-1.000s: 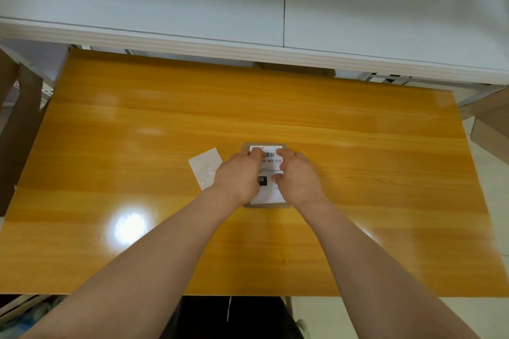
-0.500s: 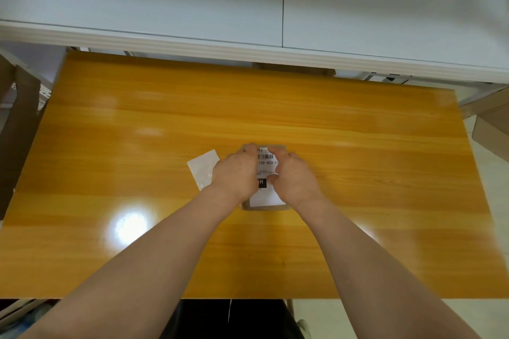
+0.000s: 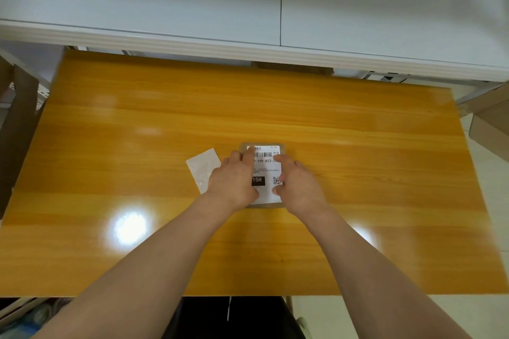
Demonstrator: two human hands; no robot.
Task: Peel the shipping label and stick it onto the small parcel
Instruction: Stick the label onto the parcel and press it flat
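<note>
On the glossy orange wooden table (image 3: 358,159), furthest left of the things in play, a glossy white rectangle of backing paper (image 3: 204,168) lies flat and askew, with nothing printed on it that I can see. Its right edge disappears under the person's left hand (image 3: 234,181).

That hand grips nothing. Its fingers are laid out over the left side of the white printed shipping label (image 3: 266,169), pressing down. The label has a barcode at the top, a black block reading 15H and a small QR square. It sits on the small flat grey-brown parcel (image 3: 283,147), which lies near the table's middle, slightly toward the person, and shows only as a narrow border at the far and near edges.

The right hand (image 3: 298,187) also holds nothing, and its fingers rest flat on the label's right side.

To my eye the label is already on and is being smoothed. The paper looks thin and limp, likely to crease or trap bubbles, so it should be stroked from the centre outward. The parcel seems light and could slide on the shiny top, so pinning it by its edges is safest.

A brown cardboard box (image 3: 490,129) sits off the table's right end.
</note>
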